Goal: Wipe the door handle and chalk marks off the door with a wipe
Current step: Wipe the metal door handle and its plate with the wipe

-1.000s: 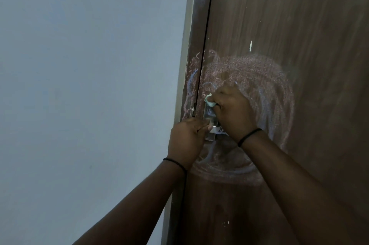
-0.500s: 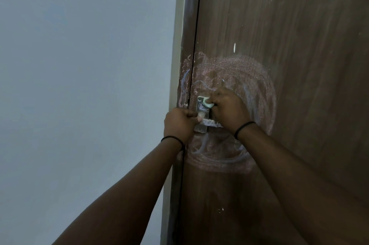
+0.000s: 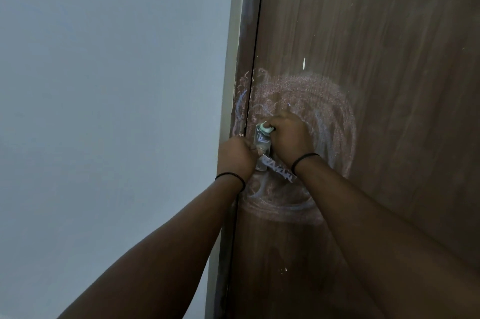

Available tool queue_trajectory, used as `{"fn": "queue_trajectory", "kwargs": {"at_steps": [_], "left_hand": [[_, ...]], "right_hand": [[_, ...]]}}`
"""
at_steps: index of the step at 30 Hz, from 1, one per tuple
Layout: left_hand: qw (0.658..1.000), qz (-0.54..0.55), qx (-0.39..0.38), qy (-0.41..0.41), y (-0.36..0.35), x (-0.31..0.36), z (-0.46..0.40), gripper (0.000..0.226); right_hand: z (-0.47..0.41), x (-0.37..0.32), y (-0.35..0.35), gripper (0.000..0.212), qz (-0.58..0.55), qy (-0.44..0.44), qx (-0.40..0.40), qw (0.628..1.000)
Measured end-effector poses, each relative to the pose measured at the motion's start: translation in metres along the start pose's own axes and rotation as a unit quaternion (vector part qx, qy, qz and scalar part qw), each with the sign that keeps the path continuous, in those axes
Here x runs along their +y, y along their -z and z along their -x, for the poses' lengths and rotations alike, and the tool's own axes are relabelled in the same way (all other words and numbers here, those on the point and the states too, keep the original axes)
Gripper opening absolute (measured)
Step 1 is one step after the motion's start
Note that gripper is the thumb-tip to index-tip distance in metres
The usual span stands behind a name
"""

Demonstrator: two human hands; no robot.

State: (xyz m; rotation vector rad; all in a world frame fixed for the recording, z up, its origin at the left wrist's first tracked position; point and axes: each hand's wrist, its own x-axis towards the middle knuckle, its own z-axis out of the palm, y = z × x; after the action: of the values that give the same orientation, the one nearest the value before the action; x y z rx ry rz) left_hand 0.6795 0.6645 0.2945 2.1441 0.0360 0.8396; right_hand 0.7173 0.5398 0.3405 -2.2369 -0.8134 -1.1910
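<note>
Brown door [image 3: 376, 32] carries smeared chalk marks [image 3: 324, 100]; right hand [image 3: 291, 136] pinches a wipe [image 3: 266, 128] at the handle's [image 3: 279, 169] twelve o'clock, left hand [image 3: 237, 155] grips its nine o'clock side.

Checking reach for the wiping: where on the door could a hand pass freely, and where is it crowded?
Free: the bare brown door above the chalk marks and right of them, and the panel below the lower smear. Crowded: around the door handle, where the left hand sits at the frame edge and the right hand holds the wipe on the metal plate.

The right hand [image 3: 289, 136] hides most of the wipe [image 3: 267, 128] in its grip.
</note>
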Motion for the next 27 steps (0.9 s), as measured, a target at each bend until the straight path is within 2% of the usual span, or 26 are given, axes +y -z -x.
{"fn": "queue_trajectory", "kwargs": {"at_steps": [3,8,12,16,18,21,27], "left_hand": [[1.0,0.015,0.019,0.009,-0.005,-0.003,0.001,0.035],[0.998,0.044,0.033,0.011,-0.01,-0.006,0.0,0.036],[0.996,0.075,0.035,0.016,-0.009,-0.006,0.003,0.025],[0.994,0.094,0.05,-0.009,-0.006,-0.006,0.015,0.026],[0.995,0.087,0.04,0.004,-0.006,-0.002,0.013,0.024],[0.996,0.074,0.049,0.023,-0.01,0.002,0.007,0.025],[0.995,0.082,0.052,0.022,-0.014,-0.003,-0.003,0.026]], "right_hand": [[0.008,0.0,-0.004,0.02,-0.021,-0.021,0.03,0.999],[0.008,-0.002,-0.009,0.013,0.004,-0.002,0.04,0.999],[0.007,-0.005,-0.011,0.016,0.023,0.025,0.033,0.999],[0.015,-0.005,-0.006,0.026,0.007,0.073,0.041,0.996],[0.01,-0.007,-0.01,0.02,0.011,0.03,0.034,0.999],[-0.005,-0.009,-0.013,0.026,-0.028,-0.04,0.011,0.999],[-0.01,-0.008,-0.008,0.024,0.023,-0.015,0.004,1.0]]}}
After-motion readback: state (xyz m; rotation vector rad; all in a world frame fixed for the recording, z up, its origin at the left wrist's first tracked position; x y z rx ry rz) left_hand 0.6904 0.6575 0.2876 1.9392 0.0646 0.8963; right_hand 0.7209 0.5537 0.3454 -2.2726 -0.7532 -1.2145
